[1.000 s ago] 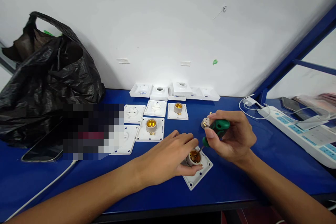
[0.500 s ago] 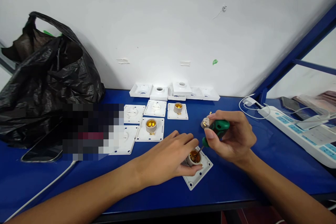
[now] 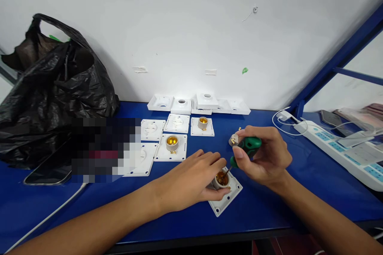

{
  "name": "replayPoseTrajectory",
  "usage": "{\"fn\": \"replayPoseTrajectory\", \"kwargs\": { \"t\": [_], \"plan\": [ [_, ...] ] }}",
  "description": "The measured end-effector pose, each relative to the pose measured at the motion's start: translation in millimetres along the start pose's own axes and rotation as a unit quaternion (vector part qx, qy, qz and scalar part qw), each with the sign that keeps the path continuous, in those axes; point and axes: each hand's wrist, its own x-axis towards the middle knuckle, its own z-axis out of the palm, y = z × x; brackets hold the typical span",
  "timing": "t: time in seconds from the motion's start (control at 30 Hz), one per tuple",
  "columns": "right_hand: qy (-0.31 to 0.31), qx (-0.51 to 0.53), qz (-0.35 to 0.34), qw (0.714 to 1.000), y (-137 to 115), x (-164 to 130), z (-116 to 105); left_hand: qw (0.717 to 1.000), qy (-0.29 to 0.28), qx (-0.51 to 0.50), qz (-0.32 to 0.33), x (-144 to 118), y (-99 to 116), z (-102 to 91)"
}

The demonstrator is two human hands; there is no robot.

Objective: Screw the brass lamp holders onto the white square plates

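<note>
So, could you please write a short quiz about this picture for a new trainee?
1. True or false: the right hand holds a green-handled screwdriver whose tip goes into the lamp socket.
2. What does the left hand do? A) lifts the black bag B) steadies the lamp socket on its white plate C) presses the power strip
3. Fill in: the black plastic bag lies at the ____ end of the blue table.

Key: 1 true; 2 B; 3 left
</note>
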Motion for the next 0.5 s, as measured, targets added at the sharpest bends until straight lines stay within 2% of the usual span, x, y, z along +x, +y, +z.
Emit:
{"fn": "replayPoseTrajectory", "kwargs": {
  "t": [0.5],
  "plan": [
    [-0.011,0.014,0.011,1.0,0.4,-1.6,-0.7,1.0,0.009,0.02,0.015,-1.8,-0.7,2.0]
  ]
}}
